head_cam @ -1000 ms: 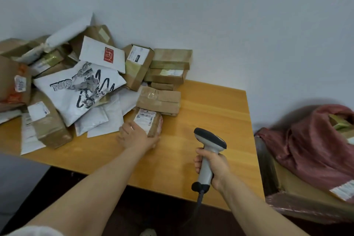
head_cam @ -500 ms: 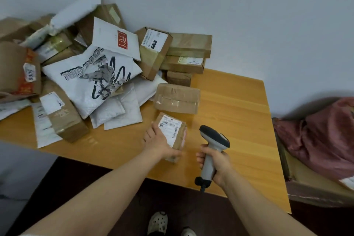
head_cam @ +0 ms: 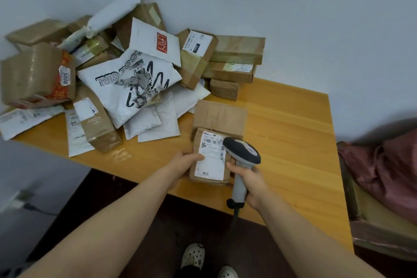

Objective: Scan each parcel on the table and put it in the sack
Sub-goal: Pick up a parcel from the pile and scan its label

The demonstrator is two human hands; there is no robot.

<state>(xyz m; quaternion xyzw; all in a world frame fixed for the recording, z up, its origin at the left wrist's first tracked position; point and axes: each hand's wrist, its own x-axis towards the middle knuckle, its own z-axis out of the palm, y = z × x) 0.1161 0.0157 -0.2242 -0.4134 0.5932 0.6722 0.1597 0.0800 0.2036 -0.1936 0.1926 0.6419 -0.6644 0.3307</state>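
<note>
Head camera, looking down for me: the wooden table (head_cam: pixel 288 119) fills the middle of the view. A heap of parcels (head_cam: pixel 108 70) is banked against the wall on its left and back: brown boxes and white mailers, overlapping. Off the table's right end I see the reddish sack (head_cam: pixel 388 171), crumpled, apart from the heap.

Near the front edge is a small brown parcel (head_cam: pixel 196 142), its white label (head_cam: pixel 208 168) facing up at me; a flat brown box (head_cam: pixel 220 115) lies just behind it. I cannot tell whether the parcel rests on the wood or is lifted.

The grey scanner (head_cam: pixel 242 153) has its dark head over the label's upper right corner. My left hand (head_cam: pixel 185 162) grips the parcel's left side, thumb on the label. My right hand (head_cam: pixel 250 178) is wrapped round the scanner's handle. The hands are close together, the parcel between them.
</note>
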